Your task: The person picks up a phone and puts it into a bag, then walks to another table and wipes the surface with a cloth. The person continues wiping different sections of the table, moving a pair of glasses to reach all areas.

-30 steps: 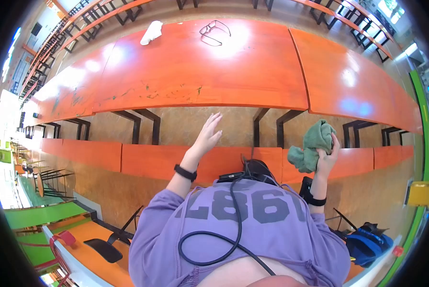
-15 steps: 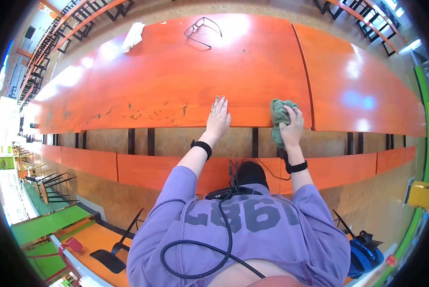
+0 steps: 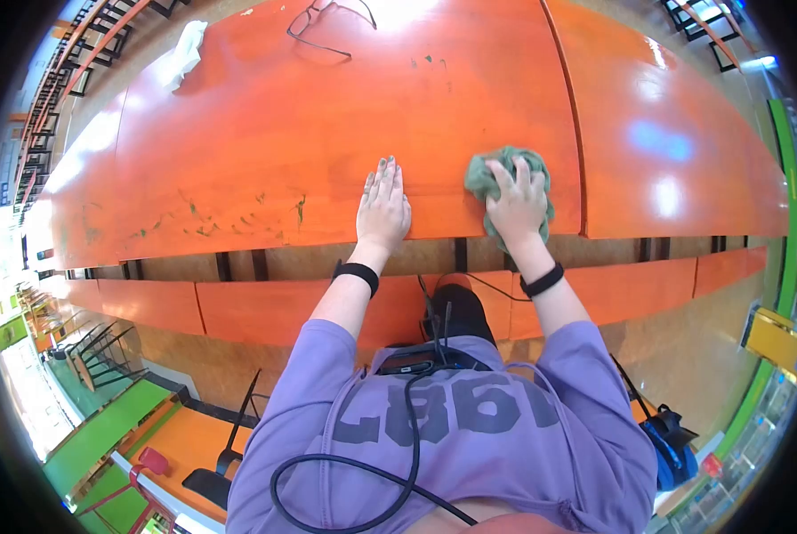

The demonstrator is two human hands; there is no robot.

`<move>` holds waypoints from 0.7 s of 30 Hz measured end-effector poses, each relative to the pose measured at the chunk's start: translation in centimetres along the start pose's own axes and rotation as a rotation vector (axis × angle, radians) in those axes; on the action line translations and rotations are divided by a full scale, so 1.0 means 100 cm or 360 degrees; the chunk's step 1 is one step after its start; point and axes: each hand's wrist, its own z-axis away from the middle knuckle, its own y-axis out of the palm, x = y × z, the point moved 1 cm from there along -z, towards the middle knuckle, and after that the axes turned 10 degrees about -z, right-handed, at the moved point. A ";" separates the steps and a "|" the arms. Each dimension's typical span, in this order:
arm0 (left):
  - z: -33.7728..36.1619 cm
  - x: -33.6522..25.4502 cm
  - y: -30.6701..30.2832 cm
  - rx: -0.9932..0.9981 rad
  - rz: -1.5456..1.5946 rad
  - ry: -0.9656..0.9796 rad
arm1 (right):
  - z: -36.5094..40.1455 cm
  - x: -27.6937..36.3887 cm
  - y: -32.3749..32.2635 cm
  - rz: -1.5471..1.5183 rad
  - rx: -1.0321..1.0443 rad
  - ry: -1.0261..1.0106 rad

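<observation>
The green cloth is rumpled and matte, bunched on the orange table at its near edge, its long axis running roughly near to far, its narrower end towards the person. The right hand grips it, fingers parted and crooked; the left hand lies flat, fingers straight, holding nothing.

Matt cloth, glossy tabletop

Dark-framed glasses — white tissue left of them — blue bag, lower right.
</observation>
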 end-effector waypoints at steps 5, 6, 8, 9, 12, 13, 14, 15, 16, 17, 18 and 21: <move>0.001 0.000 -0.006 -0.0100 0.0124 -0.0026 | -0.056 -0.004 0.025 0.0110 0.0024 0.0110; 0.001 0.000 -0.005 -0.0122 0.0157 -0.0031 | -0.066 -0.005 0.031 0.0128 0.0021 0.0130; 0.001 0.001 -0.001 -0.0155 0.0181 -0.0034 | -0.075 -0.004 0.035 0.0170 0.0081 0.0195; 0.001 0.001 0.000 -0.0175 0.0196 -0.0041 | -0.074 -0.003 0.033 0.0146 0.0120 0.0187; 0.002 0.004 0.002 -0.0149 0.0276 -0.0042 | -0.066 -0.005 0.024 0.0037 0.0286 0.0113; 0.003 0.003 0.003 -0.0148 0.0268 -0.0043 | -0.057 -0.001 0.019 0.0018 0.0312 0.0014; 0.003 0.003 0.003 -0.0147 0.0261 -0.0041 | -0.043 0.003 0.014 0.0001 0.0336 -0.0083; 0.002 0.003 0.004 -0.0151 0.0255 -0.0041 | -0.030 0.008 0.008 -0.0013 0.0359 -0.0184; 0.002 0.002 0.003 -0.0148 0.0250 -0.0042 | -0.016 0.014 -0.001 -0.0017 0.0440 -0.0194; 0.001 0.002 0.002 -0.0148 0.0245 -0.0043 | -0.003 0.021 -0.009 -0.0020 0.0520 -0.0204; 0.001 0.002 0.002 -0.0149 0.0241 -0.0047 | 0.009 0.026 -0.017 -0.0008 0.0543 -0.0192; 0.000 0.002 0.000 -0.0153 0.0251 -0.0048 | 0.023 0.032 -0.022 0.0022 0.0570 -0.0171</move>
